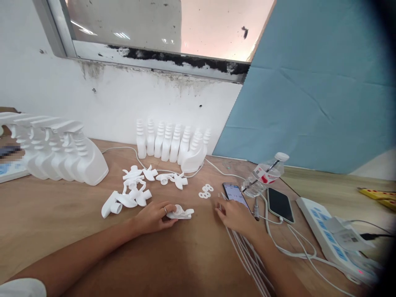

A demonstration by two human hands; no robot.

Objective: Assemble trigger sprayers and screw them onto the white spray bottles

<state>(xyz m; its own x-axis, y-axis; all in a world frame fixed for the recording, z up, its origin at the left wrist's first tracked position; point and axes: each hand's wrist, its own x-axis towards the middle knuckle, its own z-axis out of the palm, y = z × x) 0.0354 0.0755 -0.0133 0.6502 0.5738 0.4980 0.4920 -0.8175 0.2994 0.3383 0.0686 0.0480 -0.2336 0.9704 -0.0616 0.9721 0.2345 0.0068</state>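
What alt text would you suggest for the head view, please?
The person's left hand grips a white plastic spray trigger head on a wooden table, while the right hand rests on thin white plastic tubes beside a lit smartphone. Loose white trigger parts and white plastic bottles sit beyond.

Our left hand point(154, 217) grips a white spray head point(182, 212) on the wooden table point(185, 255), just below the loose spray heads point(133, 187). Right of that spray head, our right hand point(235, 215) rests on thin white tubes point(247, 251), touching a lit phone point(235, 194).

White trigger head point(183, 213) lies on its side.
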